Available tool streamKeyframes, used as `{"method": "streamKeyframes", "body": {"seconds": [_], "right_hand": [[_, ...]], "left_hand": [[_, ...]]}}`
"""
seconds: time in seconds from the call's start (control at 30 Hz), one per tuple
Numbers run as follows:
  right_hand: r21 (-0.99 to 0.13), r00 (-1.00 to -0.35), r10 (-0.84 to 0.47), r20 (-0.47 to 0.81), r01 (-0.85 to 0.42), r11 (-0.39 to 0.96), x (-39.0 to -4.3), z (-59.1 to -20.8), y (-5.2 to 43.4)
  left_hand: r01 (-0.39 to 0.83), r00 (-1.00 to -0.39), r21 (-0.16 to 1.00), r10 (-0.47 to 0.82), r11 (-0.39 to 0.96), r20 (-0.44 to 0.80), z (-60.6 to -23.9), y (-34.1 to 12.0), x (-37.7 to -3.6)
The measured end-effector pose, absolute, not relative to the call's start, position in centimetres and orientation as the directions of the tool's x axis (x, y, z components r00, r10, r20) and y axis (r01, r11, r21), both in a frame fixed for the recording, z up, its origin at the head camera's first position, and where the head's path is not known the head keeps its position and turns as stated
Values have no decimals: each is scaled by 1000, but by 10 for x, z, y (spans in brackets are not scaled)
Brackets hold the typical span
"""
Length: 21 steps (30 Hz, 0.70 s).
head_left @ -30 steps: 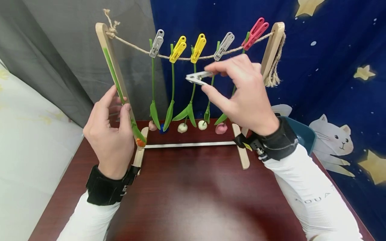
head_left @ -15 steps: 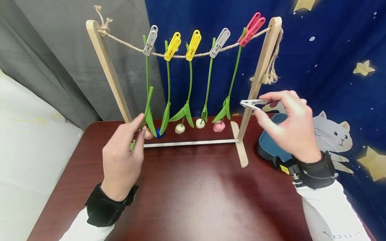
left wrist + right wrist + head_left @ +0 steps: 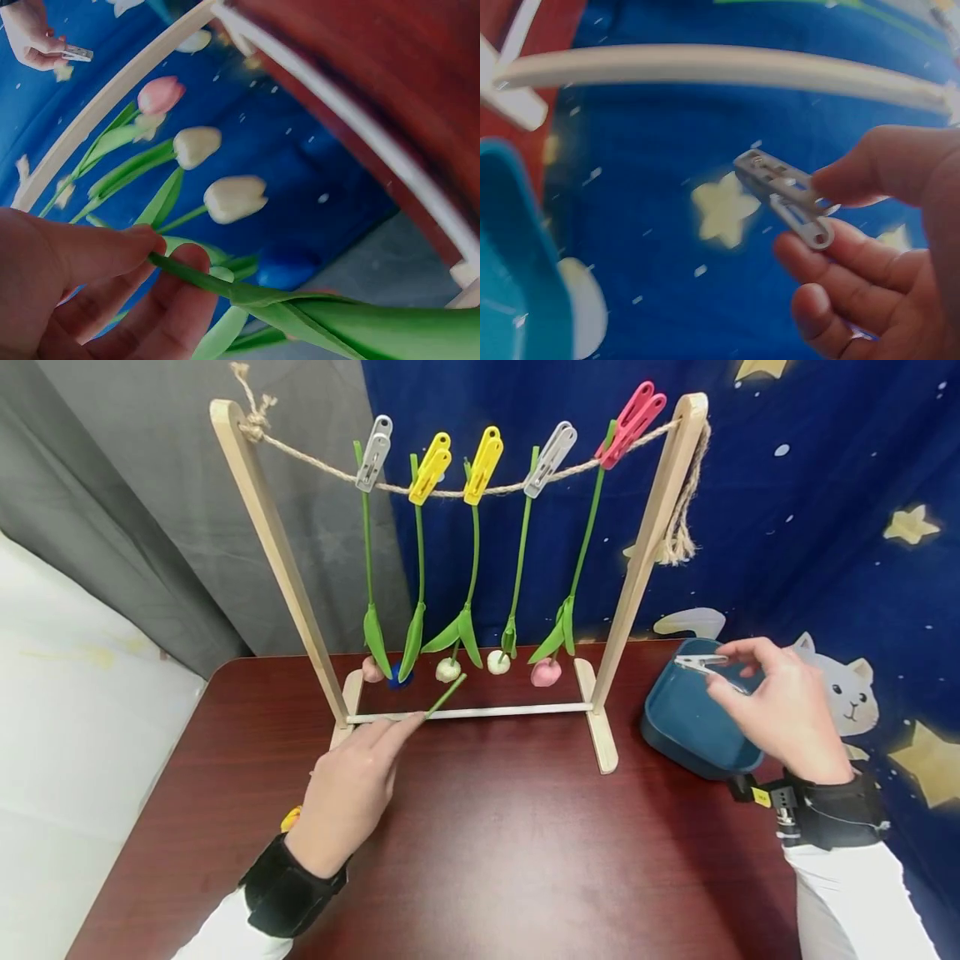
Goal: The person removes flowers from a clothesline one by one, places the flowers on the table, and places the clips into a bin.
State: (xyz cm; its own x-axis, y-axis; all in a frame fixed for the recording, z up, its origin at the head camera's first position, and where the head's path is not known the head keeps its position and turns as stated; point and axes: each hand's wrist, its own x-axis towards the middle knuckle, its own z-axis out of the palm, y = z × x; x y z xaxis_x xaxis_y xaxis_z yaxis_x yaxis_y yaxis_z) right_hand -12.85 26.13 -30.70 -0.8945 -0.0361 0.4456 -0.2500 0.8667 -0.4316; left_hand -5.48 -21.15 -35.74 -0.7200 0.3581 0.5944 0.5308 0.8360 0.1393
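Low in front of the rack's left foot, my left hand (image 3: pixel 351 789) pinches the green stem (image 3: pixel 187 274) of an artificial tulip between thumb and fingers. The stem's tip points away to the right, and the orange-yellow bloom (image 3: pixel 291 818) peeks out near the wrist. Over the teal bin (image 3: pixel 701 727) at the right, my right hand (image 3: pixel 791 710) pinches a light grey clothespin (image 3: pixel 784 195) by its handle ends. Several tulips, such as a pink one (image 3: pixel 546 672), hang heads down from the rope (image 3: pixel 311 461), clipped by grey, yellow and red clothespins (image 3: pixel 633 427).
A wooden rack with a left post (image 3: pixel 281 552), a right post (image 3: pixel 647 556) and a white crossbar (image 3: pixel 487 711) stands on the dark red table (image 3: pixel 510 843). Behind it hang a grey curtain (image 3: pixel 150 485) and a blue star-patterned one (image 3: pixel 810 527).
My left hand has come down from the left post and right with its tulip, whose stem now lies low. My right hand has carried the clothespin from the rope rightward and down over the bin.
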Motion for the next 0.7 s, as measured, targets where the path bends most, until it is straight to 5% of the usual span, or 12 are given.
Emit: {"method": "streamKeyframes", "body": {"seconds": [0.27,0.7], "right_hand": [[-384,-970,-89,227,-173,907,-143,-345,289],[-306,-992,-121,-40,-103,946,-157,-381,309]], "left_hand": [[521,-793,139,417,842,445,-390,-204,-59],[495,-843,107,447,862,300,-435,-196,-70]]}}
